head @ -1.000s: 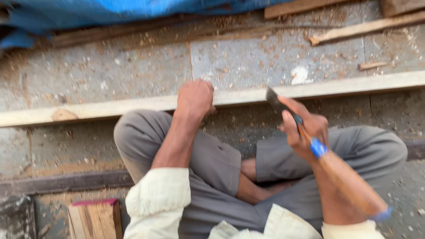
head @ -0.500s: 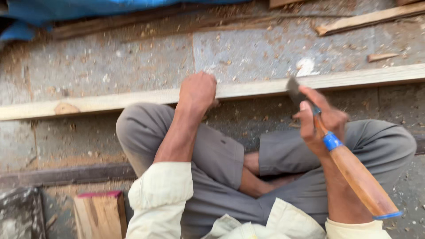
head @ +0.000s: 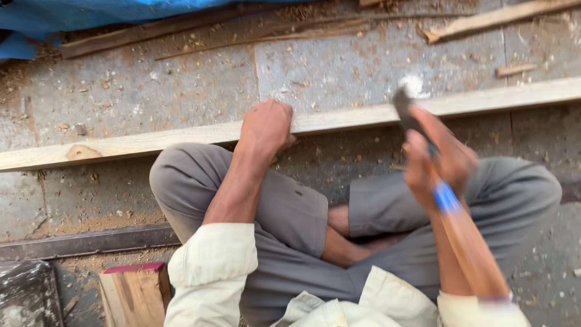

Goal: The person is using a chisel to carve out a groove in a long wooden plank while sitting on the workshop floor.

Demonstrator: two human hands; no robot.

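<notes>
You sit cross-legged on the paved floor [head: 181,91], grey trousers folded under you, and a long pale wooden batten [head: 339,120] runs across the scene just beyond your knees, from the left edge up toward the right edge. Your left hand [head: 266,128] is pressed down on the middle of that batten, its fingers curled over the far edge and out of sight, so it pins the wood against the floor. Your right hand [head: 437,158] is raised over your right knee, fingers clenched around the wooden handle of a hammer [head: 465,239]; the handle carries a blue band just below your grip and another at its near end, and the dark head points toward the batten, close to it, though motion blur hides whether it touches.

Sawdust and chips are strewn over the floor. A blue tarpaulin [head: 91,15] lies along the far left, with thin wood strips [head: 490,19] scattered far right. Near left, a short wooden block [head: 136,290] with a red-painted top edge stands beside a dark metal bar [head: 85,242].
</notes>
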